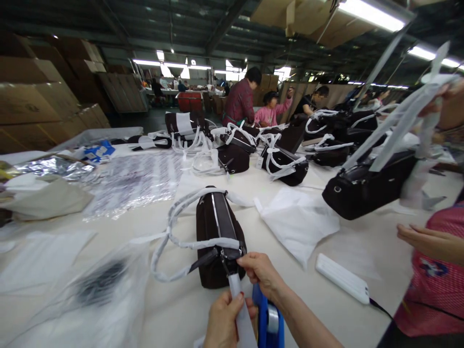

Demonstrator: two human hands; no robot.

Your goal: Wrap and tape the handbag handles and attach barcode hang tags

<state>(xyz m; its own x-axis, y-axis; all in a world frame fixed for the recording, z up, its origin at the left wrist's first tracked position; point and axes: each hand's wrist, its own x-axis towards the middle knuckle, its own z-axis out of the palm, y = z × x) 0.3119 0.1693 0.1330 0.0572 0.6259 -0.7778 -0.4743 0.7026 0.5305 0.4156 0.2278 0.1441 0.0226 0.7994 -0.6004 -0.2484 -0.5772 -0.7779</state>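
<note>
A dark brown handbag (206, 227) lies on the table in front of me, its zipped top facing up. Its handles (170, 232) are wrapped in white material and loop out to the left. My left hand (226, 314) is closed on a white-wrapped strap (235, 285) that runs from a metal clip at the bag's near end. Beside that clip, my right hand (261, 273) pinches the near right corner of the bag; its fingertips partly hide what they grip. Just below my right hand stands a blue tape dispenser (270, 321), partly covered by my hands.
White sheets (297, 222) and a white power strip (342, 278) lie to the right. Clear plastic bags (108, 290) are on the left. Several wrapped handbags (234, 157) stand farther back. At right, a co-worker's hand (431, 241) is near another bag (369, 186).
</note>
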